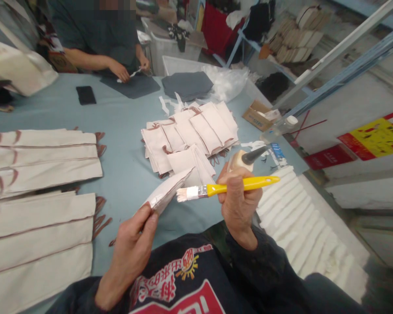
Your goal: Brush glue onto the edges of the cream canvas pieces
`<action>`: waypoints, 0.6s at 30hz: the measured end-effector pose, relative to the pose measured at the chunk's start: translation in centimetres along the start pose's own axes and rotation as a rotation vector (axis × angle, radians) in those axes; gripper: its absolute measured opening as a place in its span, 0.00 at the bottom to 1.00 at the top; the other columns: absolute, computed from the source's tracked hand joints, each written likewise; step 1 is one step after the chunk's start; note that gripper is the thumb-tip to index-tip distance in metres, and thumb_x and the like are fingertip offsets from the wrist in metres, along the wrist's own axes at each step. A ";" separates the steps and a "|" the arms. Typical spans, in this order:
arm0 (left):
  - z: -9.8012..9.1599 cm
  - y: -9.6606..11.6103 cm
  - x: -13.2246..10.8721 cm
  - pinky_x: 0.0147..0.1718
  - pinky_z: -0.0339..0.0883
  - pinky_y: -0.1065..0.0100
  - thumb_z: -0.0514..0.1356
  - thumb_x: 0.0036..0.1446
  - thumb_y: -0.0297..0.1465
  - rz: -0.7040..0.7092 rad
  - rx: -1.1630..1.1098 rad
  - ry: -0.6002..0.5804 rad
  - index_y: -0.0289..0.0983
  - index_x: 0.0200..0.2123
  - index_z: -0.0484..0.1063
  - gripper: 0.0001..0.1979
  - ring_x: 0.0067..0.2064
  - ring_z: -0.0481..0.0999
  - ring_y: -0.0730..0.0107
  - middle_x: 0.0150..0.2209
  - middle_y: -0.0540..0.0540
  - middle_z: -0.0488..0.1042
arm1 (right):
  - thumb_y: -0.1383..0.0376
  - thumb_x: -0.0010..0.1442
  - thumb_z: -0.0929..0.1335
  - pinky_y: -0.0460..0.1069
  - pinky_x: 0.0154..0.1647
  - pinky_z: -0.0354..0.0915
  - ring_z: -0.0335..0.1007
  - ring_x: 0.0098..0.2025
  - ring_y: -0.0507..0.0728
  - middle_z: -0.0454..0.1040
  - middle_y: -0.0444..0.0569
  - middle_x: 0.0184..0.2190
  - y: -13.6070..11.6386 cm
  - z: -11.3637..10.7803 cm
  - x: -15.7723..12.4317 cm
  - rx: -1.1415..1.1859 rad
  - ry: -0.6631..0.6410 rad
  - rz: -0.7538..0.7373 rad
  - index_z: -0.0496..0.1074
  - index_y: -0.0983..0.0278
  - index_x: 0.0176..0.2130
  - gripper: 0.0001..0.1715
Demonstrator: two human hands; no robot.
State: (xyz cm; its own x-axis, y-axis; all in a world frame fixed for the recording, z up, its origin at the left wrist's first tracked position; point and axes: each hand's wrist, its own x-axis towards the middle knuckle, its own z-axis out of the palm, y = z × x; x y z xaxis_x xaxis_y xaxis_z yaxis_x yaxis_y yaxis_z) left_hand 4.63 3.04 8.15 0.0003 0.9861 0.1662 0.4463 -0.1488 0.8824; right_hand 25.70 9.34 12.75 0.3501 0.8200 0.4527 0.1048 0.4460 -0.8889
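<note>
My left hand [134,242] pinches the near end of a cream cloth pouch [170,190] with brown trim, its far end tilted up over the table. My right hand [239,209] is closed around the yellow handle of a paintbrush [249,183]. The brush's pale bristles point left and lie close beside the pouch; I cannot tell if they touch it. A pale bottle [238,161] with a dark grey cone nozzle shows behind the right fingers and seems held in that hand too. Just beyond lies a heap of similar cream pouches [199,126] with brown cords.
Overlapping rows of cream cloth pieces [36,235] cover the table's left side. White folded cloth [294,209] lies at right. A cardboard box [257,115] and clear bottle [280,130] stand at back right. Across the table, a person's hands [119,70] work over dark grey sheets [134,87].
</note>
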 end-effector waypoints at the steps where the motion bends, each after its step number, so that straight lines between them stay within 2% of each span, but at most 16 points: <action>1: -0.3 0.2 0.3 0.24 0.63 0.72 0.60 0.66 0.32 -0.166 -0.141 -0.028 0.35 0.33 0.78 0.10 0.26 0.69 0.71 0.26 0.50 0.73 | 0.48 0.67 0.72 0.44 0.14 0.54 0.54 0.13 0.47 0.58 0.33 0.12 -0.1 0.1 0.0 0.043 -0.003 0.016 0.68 0.60 0.26 0.25; 2: -0.7 0.4 0.6 0.23 0.62 0.73 0.62 0.64 0.35 -0.313 -0.281 -0.053 0.35 0.34 0.79 0.10 0.26 0.69 0.72 0.27 0.50 0.74 | 0.48 0.67 0.71 0.43 0.13 0.54 0.53 0.12 0.46 0.58 0.33 0.12 -0.1 0.3 -0.1 0.074 -0.009 0.026 0.68 0.60 0.26 0.25; 4: -1.5 1.3 1.4 0.24 0.64 0.74 0.69 0.56 0.38 -0.515 -0.533 -0.070 0.35 0.37 0.82 0.11 0.27 0.69 0.72 0.28 0.51 0.75 | 0.48 0.67 0.72 0.43 0.13 0.56 0.54 0.12 0.46 0.61 0.33 0.13 -0.3 0.6 -0.2 0.100 -0.011 0.024 0.69 0.60 0.26 0.25; 7: -2.3 3.1 2.5 0.22 0.65 0.75 0.75 0.45 0.36 -0.676 -0.747 -0.058 0.36 0.41 0.83 0.18 0.26 0.71 0.71 0.26 0.51 0.76 | 0.47 0.65 0.73 0.42 0.13 0.58 0.56 0.12 0.46 0.64 0.34 0.13 -0.6 1.2 -0.6 0.130 -0.014 0.031 0.70 0.61 0.27 0.25; 12: -2.2 5.2 2.9 0.20 0.66 0.74 0.76 0.41 0.33 -0.738 -0.816 -0.080 0.37 0.44 0.85 0.23 0.29 0.79 0.64 0.31 0.47 0.83 | 0.47 0.66 0.72 0.42 0.14 0.61 0.59 0.13 0.46 0.65 0.33 0.14 -0.8 2.9 -1.6 0.155 -0.051 0.037 0.70 0.60 0.28 0.24; 15: -1.8 5.3 2.6 0.22 0.68 0.74 0.75 0.45 0.33 -0.720 -0.841 -0.098 0.38 0.50 0.83 0.26 0.32 0.81 0.62 0.36 0.45 0.85 | 0.46 0.67 0.70 0.44 0.13 0.61 0.61 0.13 0.48 0.65 0.34 0.14 -0.1 3.8 -2.1 0.085 -0.054 0.021 0.70 0.59 0.29 0.24; 18: -1.4 5.1 2.5 0.26 0.70 0.74 0.74 0.47 0.33 -0.655 -0.831 -0.083 0.36 0.51 0.83 0.25 0.37 0.82 0.61 0.40 0.44 0.86 | 0.47 0.66 0.71 0.46 0.18 0.67 0.65 0.16 0.49 0.69 0.36 0.17 0.8 3.6 -2.3 -0.043 -0.014 -0.069 0.72 0.59 0.30 0.22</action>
State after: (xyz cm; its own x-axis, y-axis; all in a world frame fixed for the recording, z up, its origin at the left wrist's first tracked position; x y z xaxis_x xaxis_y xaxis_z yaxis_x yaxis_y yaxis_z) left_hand 5.63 4.66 13.67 0.0569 0.8894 -0.4537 -0.3703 0.4408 0.8177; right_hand 21.61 9.09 11.26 0.3274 0.7930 0.5137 0.1681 0.4861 -0.8576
